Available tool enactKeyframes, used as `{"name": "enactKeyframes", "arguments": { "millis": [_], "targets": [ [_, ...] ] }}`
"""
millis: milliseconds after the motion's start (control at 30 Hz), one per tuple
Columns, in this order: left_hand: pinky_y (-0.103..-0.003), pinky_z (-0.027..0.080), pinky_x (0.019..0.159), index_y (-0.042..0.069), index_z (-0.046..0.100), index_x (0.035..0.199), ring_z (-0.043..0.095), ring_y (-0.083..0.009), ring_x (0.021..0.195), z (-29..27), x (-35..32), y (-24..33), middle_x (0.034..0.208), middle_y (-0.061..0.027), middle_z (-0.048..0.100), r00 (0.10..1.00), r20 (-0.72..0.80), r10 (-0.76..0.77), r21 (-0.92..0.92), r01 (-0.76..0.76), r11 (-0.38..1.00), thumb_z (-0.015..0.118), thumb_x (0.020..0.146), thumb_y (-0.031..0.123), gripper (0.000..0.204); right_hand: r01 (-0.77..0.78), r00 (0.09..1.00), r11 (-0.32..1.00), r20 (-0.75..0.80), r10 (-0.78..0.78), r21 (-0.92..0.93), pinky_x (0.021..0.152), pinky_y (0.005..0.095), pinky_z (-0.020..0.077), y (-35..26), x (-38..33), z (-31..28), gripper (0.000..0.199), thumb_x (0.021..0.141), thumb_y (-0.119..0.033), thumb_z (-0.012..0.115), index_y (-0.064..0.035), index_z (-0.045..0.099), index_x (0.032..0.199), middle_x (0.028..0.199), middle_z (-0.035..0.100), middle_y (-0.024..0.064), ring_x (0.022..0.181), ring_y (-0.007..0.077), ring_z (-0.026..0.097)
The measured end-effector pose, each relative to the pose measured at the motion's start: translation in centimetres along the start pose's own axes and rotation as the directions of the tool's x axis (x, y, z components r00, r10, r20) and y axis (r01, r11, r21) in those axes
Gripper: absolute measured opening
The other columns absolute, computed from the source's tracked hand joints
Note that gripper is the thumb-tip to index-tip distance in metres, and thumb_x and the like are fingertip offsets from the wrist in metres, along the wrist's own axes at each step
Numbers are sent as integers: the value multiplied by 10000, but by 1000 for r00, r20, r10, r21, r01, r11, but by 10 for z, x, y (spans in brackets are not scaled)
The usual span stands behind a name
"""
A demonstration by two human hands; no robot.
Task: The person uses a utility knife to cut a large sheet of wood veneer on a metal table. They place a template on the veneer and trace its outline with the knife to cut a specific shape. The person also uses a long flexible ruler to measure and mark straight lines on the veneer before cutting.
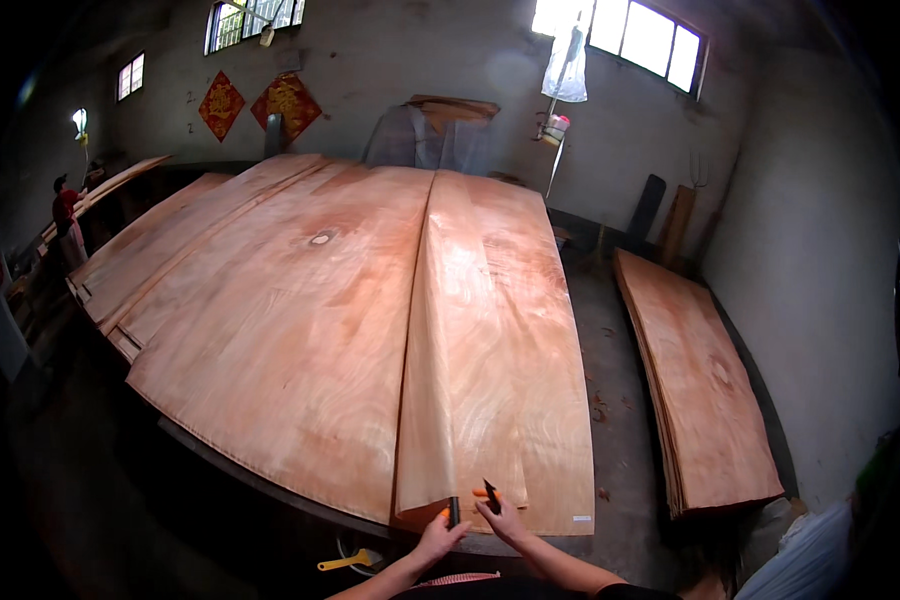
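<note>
Low in the head view, my left hand (438, 540) is closed around a short black object (454, 511) with orange beside it, at the near end of a thin wood veneer sheet (435, 400). That sheet bulges up in a long ridge, its left side running along a dark seam. Just to the right, my right hand (504, 520) is closed on a slim black-and-orange tool (491, 494) pointing up and away; its exact kind is too small to tell. Under both lies a broad stack of wide veneer sheets (290, 350), one with a pale knot.
A yellow-handled scraper (346, 562) is below the stack's front edge. Another stack of veneer sheets (705, 390) is at the right by the wall. A bagged hanging item (566, 65) dangles at the back. Far left, a person in red (67, 212) stands near more boards.
</note>
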State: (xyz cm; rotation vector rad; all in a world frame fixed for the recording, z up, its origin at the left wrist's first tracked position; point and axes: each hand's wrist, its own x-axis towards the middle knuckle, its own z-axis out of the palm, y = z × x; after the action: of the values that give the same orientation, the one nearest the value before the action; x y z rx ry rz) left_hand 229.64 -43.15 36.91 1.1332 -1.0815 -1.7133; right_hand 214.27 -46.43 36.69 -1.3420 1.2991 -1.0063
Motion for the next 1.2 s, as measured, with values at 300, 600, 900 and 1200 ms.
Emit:
{"name": "enactKeyframes", "arguments": {
  "millis": [300,600,900,1200],
  "targets": [
    [-281,409,784,-10,375,1148,534,-208,883,20,-23,11,1001,-149,533,941,335,-56,396,-86,914,541,757,377,575,-381,919,917,-62,390,122,432,234,327,-5,19,-15,209,690,-229,583,-50,543,589,523,492,17,463,99,443],
    [-201,398,735,5,459,1113,523,-112,863,15,-50,-69,997,-76,553,953,115,-282,414,212,885,528,803,242,396,-218,971,948,-40,234,232,384,236,292,1,17,-103,249,703,-193,590,-78,470,518,457,425,-12,394,82,383],
    [-229,434,669,25,431,1101,550,-138,805,168,3,-77,969,-86,560,934,-74,-350,142,357,923,417,858,251,332,-214,975,697,107,195,684,394,202,286,42,-31,-295,244,818,-204,488,-112,442,596,471,395,-32,396,69,352],
    [-258,420,688,21,417,1087,537,-137,777,335,55,-115,939,-82,559,800,29,-600,67,597,799,311,853,447,498,-161,960,529,8,280,834,390,204,291,78,-137,-524,148,814,-122,474,-167,422,683,471,366,-45,395,55,351]
  ]
}}
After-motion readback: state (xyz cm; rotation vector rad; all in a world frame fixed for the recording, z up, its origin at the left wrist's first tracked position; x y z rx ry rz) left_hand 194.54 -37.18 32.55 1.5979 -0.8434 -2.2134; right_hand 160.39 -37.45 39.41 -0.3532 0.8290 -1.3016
